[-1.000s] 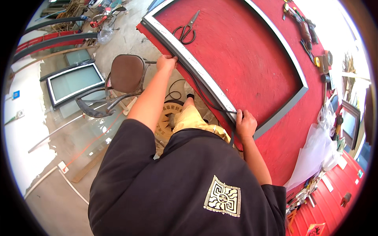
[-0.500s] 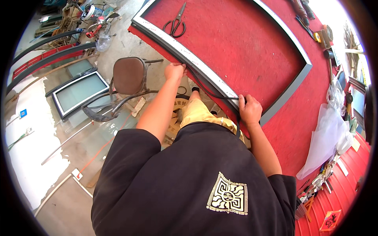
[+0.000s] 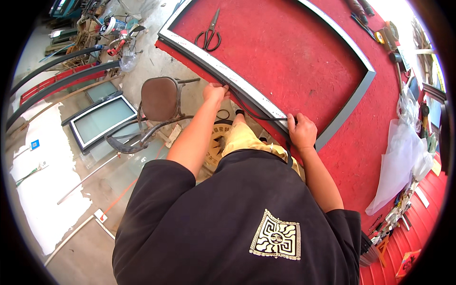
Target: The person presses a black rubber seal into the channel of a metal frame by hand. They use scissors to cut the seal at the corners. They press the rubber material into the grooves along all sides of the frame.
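Note:
A grey window frame (image 3: 346, 109) with a curved far side and white film along its near side lies on the red table (image 3: 270, 47). At the frame's near outer edge, my left hand (image 3: 216, 93) pinches a thin black rubber strip (image 3: 266, 118). The strip sags in a loose loop from there to my right hand (image 3: 302, 132). My right hand grips it by thumb and fingers at the frame's near right corner, partly hiding that corner. Black-handled scissors (image 3: 214, 23) lie inside the frame, by its left part.
A brown-seated chair (image 3: 159, 99) stands left of the table. Beyond it, a white-edged glazed panel (image 3: 104, 120) lies on the floor. Clear plastic sheeting (image 3: 390, 166) hangs at the right, near a mallet (image 3: 395, 58) and a tape roll (image 3: 379, 37).
My left hand has slid slightly right and nearer along the frame's edge, shortening the gap to my right hand. My right hand keeps its place; the view has shifted slightly.

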`<state>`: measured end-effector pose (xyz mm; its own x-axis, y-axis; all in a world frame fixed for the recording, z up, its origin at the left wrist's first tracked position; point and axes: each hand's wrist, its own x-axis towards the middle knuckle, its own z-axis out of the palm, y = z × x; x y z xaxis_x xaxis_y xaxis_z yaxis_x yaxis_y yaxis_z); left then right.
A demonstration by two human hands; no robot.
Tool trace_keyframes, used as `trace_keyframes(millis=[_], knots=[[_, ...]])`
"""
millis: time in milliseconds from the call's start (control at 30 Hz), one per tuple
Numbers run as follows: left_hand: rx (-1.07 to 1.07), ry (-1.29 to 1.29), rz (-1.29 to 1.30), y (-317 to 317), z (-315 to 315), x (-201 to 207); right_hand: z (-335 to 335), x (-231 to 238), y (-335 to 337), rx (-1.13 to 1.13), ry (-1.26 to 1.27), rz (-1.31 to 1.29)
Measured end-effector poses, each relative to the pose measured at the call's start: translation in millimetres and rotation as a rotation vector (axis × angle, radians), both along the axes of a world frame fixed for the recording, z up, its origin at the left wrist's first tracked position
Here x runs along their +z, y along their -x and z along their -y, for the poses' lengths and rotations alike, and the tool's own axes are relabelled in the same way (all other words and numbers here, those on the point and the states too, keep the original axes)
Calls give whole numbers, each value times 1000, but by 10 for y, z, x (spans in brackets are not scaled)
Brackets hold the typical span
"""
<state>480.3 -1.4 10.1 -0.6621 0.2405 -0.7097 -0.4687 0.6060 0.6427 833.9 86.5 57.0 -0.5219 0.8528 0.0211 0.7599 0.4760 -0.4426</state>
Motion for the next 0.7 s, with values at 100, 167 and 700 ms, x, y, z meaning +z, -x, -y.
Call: trace_keyframes(millis=[100, 167, 700], knots=[[-60, -10, 30, -117, 55, 83, -9, -3, 2, -4, -10, -2], [-127, 19, 41, -177, 59, 87, 9, 0, 5, -4, -24, -3], [-162, 94, -104, -393, 16, 15, 11, -13, -12, -10, -29, -29]])
